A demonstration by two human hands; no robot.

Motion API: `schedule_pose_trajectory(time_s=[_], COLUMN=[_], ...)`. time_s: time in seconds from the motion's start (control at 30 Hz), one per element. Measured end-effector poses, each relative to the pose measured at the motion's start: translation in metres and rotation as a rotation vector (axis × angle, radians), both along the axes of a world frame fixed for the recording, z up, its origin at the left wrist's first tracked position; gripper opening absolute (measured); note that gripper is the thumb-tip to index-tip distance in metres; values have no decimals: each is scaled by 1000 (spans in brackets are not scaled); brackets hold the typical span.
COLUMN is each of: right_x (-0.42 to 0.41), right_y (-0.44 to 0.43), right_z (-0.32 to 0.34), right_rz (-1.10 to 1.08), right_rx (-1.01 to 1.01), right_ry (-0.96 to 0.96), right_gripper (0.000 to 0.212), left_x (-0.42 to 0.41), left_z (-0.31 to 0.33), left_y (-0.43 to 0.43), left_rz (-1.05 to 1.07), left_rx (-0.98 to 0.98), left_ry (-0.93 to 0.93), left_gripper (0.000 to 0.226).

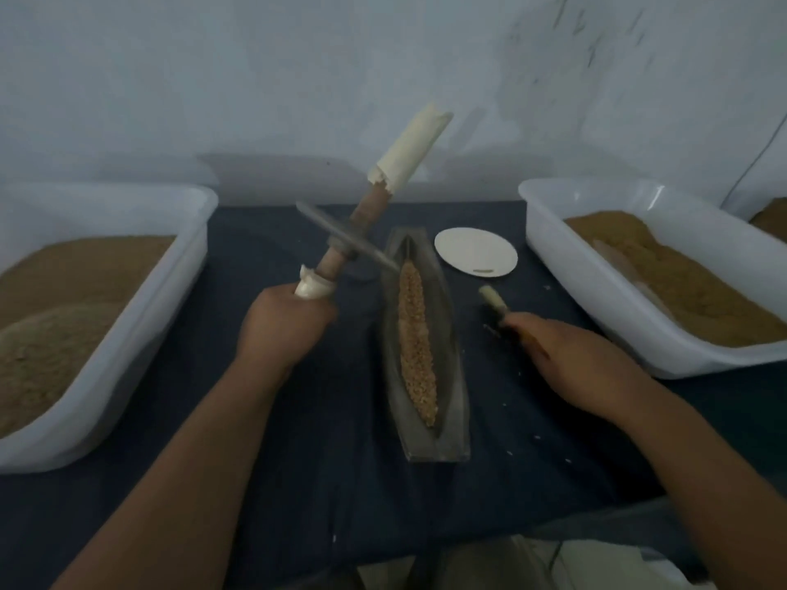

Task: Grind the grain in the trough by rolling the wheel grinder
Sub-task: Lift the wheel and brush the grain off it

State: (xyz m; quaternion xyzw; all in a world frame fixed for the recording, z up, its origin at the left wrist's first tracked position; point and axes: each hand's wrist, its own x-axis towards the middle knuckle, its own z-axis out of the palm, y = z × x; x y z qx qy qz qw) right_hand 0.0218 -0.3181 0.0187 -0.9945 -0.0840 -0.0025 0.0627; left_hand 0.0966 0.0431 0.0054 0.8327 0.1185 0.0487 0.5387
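head view: the trough [455, 376] lay lengthwise on the dark cloth [298, 462] between the person's arms, its far tip pointing at the wall. the grain [415, 334] ran as a narrow ridge along its groove from end to end. the kernels looked whole and coarse, with no fine meal showing among them.

the wheel grinder [343, 244] was not in the groove. it was held up and tilted, left of the trough's far end, with its axle slanting away to the upper right. the lower edge of its disc came close to the trough's rim, but whether it touched there could not be told. the left hand [289, 321] gripped the near, pale-wrapped handle, fingers curled round it. the far handle, also wrapped, stuck up with no hand on it.

the right hand [566, 355] was right of the trough, fingers closed on the handle of a small brush [494, 296], though blur hid the finer grip. a white plate [475, 252] sat beyond the brush. the left tub [187, 257] and the right tub [596, 300], both holding brown meal, flanked the cloth.

judged from this, the trough was loaded but the grinding looked unstarted. the wheel had yet to be seated in the groove, the far handle had no hand on it yet, and all the rolling remained.
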Motion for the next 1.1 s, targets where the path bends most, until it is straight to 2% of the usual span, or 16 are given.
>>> schedule_pose_trajectory(time_s=[0.07, 0.13, 0.2, 0.23, 0.3, 0.37, 0.4, 0.47, 0.57, 0.73, 0.97, 1.1], right_x=[-1, -3, -5, -5, -2, 6, 11, 24, 51, 87, 86, 82], right_y=[5, 14, 25, 30, 39, 50, 55, 66, 80, 98, 96, 94], right_z=[7, 14, 23, 27, 35, 41, 44, 51, 58, 39, 29, 41], right_rz=[-70, -109, -58, 5, 127, 148, 133, 64, -43, -15, 32, 22], right_rx=[254, 556, 864, 936, 856, 671, 616, 685, 851, 714, 492, 555], right_ry=[-37, -98, -51, -22, -102, -311, -431, -529, -494, -533, -291, -461], right_gripper=[25, 29, 38, 40, 27, 13, 17, 19, 15, 20, 28, 27], left_x=[-1, -2, -3, -3, -4, -4, -5, -6, -7, -10, -10, -8], left_z=[2, 6, 9, 10, 12, 13, 13, 14, 16, 21, 23, 22], left_y=[0, 0, 0, -1, -2, -2, -2, -3, -4, -3, 0, 0], left_rz=[-7, -13, -20, -23, -24, -34, -42, -53, -68, -93, -94, -97], left_rx=[-32, -51, -73, -87, -115, -135, -138, -138, -139, -148, -181, -218], left_ry=[-1, -4, 9, 16, 18, 17, 21, 25, 24, 21, 32, 43], left_gripper=[12, 4, 2, 6, 11, 12, 12, 11, 13, 13, 14, 13])
